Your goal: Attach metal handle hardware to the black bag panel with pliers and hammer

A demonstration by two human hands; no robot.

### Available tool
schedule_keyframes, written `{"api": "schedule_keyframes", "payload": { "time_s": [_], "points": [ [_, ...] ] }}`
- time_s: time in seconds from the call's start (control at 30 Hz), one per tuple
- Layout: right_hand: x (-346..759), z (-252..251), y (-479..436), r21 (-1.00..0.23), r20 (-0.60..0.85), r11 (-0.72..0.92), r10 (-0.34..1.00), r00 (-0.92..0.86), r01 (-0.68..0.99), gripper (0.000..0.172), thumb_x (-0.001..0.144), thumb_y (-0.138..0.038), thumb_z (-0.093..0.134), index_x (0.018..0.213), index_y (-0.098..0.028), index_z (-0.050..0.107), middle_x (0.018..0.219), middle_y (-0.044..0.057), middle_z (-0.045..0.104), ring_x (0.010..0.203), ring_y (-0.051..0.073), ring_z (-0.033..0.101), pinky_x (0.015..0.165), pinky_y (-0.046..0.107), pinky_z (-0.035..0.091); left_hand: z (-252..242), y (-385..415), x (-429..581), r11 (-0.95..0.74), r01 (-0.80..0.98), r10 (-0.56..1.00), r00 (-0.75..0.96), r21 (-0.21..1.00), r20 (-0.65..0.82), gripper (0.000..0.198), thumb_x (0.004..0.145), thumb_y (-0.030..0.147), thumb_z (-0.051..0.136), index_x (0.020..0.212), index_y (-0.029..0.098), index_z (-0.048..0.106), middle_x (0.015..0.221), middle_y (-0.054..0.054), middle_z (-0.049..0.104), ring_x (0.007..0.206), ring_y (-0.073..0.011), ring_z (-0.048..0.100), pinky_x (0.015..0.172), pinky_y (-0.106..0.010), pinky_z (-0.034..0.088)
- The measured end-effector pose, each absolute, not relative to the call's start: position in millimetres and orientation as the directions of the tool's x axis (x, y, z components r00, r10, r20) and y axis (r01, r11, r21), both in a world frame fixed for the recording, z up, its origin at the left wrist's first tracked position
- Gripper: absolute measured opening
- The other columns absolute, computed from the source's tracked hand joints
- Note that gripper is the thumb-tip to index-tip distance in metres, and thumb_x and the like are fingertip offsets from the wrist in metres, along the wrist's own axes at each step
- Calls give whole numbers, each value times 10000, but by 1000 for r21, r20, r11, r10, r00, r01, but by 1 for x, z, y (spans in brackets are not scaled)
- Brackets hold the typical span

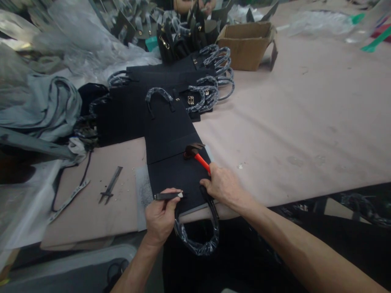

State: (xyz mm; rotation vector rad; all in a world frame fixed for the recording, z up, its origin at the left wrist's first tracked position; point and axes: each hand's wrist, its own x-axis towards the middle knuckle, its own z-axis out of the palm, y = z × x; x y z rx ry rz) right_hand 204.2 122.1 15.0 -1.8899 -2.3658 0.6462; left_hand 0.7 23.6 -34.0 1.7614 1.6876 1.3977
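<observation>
A black bag panel (pixel 171 134) lies flat across the table, with one plastic-wrapped handle (pixel 200 246) hanging over the near edge and another at its far end. In my right hand (pixel 224 185) is a claw hammer (pixel 201 162) with an orange-red handle, its dark head over the panel. My left hand (pixel 160 213) is closed around a slim dark metal tool (pixel 168 196) with a pale tip, whose exact kind I cannot make out. That tool lies level above the panel's near left part, left of the hammer.
Stacked black panels with wrapped handles (pixel 224 61) lie beyond. A cardboard box (pixel 246 47) stands at the back. On the left are a caliper (pixel 111 185), a pale strip (pixel 69 201) and grey cloth (pixel 45 103). Another person's hands (pixel 207 6) show at the top.
</observation>
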Motion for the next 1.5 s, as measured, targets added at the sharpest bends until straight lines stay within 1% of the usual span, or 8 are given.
{"api": "schedule_keyframes", "payload": {
  "time_s": [0.17, 0.63, 0.83, 1.1, 1.2, 1.37, 1.43, 1.5],
  "points": [
    [204, 14, 124, -329, -216, 165, 945, -244, 930, 338, 885, -438, 693, 1026, -172, 539, 831, 88, 682, 767, 284, 681, 545, 299, 297, -23, 30, 7, -379, 597, 865, -43, 707, 500, 118, 941, 150, 644, 1048, 168, 690, 986, -8, 744, 920, -132, 716, 903, -212, 561],
    [205, 17, 121, -323, -203, 201, 939, -276, 925, 327, 899, -429, 690, 1042, -175, 542, 826, 98, 690, 779, 326, 697, 558, 316, 361, -20, 34, 14, -374, 612, 874, -20, 697, 486, 110, 940, 148, 642, 1038, 173, 685, 978, -1, 734, 908, -119, 706, 885, -178, 537],
    [206, 15, 122, -333, -203, 208, 937, -285, 920, 312, 906, -422, 668, 1044, -174, 537, 839, 98, 689, 791, 316, 693, 581, 325, 389, -17, 38, 21, -428, 673, 853, 79, 604, 516, 115, 957, 134, 580, 1045, 145, 653, 976, -32, 713, 897, -139, 698, 850, -197, 537],
    [207, 13, 118, -345, -175, 232, 936, -305, 909, 306, 916, -419, 648, 1059, -172, 537, 842, 95, 683, 761, 285, 671, 583, 312, 351, -21, 39, 23, -409, 678, 863, 70, 611, 501, 109, 958, 139, 559, 1025, 160, 642, 957, -27, 702, 870, -150, 692, 804, -217, 537],
    [210, 11, 122, -401, -171, 221, 935, -310, 889, 302, 910, -422, 644, 1046, -168, 553, 826, 82, 665, 737, 241, 635, 588, 297, 328, -20, 41, 24, -425, 668, 858, 83, 611, 506, 109, 954, 137, 552, 1026, 160, 631, 950, -32, 697, 866, -153, 691, 801, -221, 536],
    [226, 26, 134, -663, -285, 71, 897, -339, 745, 246, 958, -370, 517, 817, -169, 530, 678, 20, 551, 599, 141, 488, 559, 270, 292, -17, 43, 25, -444, 642, 861, 111, 626, 497, 108, 945, 132, 540, 1008, 171, 620, 906, -21, 688, 786, -139, 680, 740, -208, 530],
    [234, 48, 133, -712, -253, 71, 902, -350, 699, 309, 998, -362, 406, 763, -177, 481, 641, 10, 504, 569, 131, 435, 557, 273, 276, -19, 43, 26, -437, 631, 868, 110, 641, 484, 116, 942, 135, 532, 1006, 177, 620, 888, -16, 684, 781, -140, 681, 739, -211, 531],
    [243, 77, 124, -727, -137, 154, 922, -361, 669, 344, 1017, -392, 327, 772, -187, 453, 642, 10, 496, 571, 138, 425, 565, 279, 268, -22, 42, 26, -425, 628, 874, 97, 652, 476, 121, 940, 143, 527, 1010, 180, 619, 877, -18, 681, 787, -147, 685, 733, -216, 533]
  ]
}}
